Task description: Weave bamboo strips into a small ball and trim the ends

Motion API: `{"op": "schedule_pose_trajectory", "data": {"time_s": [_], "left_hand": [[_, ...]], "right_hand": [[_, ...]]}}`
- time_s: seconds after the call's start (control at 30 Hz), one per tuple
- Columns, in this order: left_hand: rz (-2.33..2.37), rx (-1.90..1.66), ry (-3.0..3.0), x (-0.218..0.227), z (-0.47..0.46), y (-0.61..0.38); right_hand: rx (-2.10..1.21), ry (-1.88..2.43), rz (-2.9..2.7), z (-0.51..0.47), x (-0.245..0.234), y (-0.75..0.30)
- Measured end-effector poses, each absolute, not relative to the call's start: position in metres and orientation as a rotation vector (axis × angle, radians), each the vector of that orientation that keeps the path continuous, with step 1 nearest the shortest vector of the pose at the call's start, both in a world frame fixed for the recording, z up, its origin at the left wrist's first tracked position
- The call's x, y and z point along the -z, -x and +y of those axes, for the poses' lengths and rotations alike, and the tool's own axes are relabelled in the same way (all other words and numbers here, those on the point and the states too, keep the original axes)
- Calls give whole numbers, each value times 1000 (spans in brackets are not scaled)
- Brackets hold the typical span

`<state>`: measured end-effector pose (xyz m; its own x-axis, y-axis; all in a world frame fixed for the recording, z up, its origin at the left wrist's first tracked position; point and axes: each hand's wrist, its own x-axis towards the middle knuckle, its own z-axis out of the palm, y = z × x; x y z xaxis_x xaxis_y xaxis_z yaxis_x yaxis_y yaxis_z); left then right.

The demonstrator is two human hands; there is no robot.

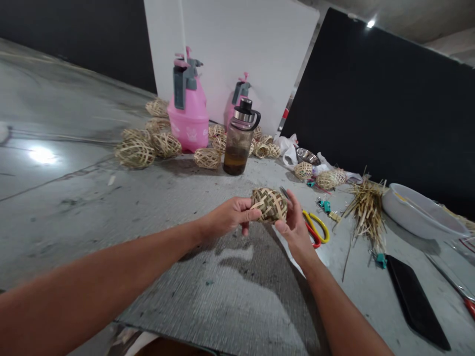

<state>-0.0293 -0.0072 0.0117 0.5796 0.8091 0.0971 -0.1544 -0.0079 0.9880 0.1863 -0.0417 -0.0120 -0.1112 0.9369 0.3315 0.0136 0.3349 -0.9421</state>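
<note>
A small egg-shaped woven bamboo ball (270, 205) is held up over the table between my two hands. My left hand (239, 213) pinches its left end with thumb and fingers. At the right end, my right hand (294, 222) has its thumb at the lower edge and its fingers behind. A dark pointed tip (284, 193) shows by the right fingers; whether it belongs to the scissors, I cannot tell. Just right of that hand are the scissors (319, 228) with yellow and red handles, their blades hidden behind it.
Several woven balls (135, 151) lie around a pink spray bottle (188, 113) and a drink bottle (237, 138). On the right are bamboo strips (367, 210), a white basin (419, 210), teal clips (325, 205), a black phone (417, 301) and a red-handled tool (454, 284).
</note>
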Motion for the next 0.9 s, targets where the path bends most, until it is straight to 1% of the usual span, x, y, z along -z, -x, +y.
{"op": "schedule_pose_trajectory", "data": {"time_s": [0.1,0.37,0.5,0.67,0.9], "left_hand": [[617,-792,-1406,-12,-8,29],[506,-828,-1228,-10,-9,29],[549,-815,-1297,-8,-7,27],[559,-710,-1464,-10,-5,28],[570,-691,-1491,-9,-4,29]], "right_hand": [[-1069,913,-1415,-40,11,-185],[-982,810,-1419,-43,8,-180],[-986,807,-1412,-42,11,-181],[-1096,859,-1415,-43,10,-184],[-1060,863,-1423,-42,8,-185]]}}
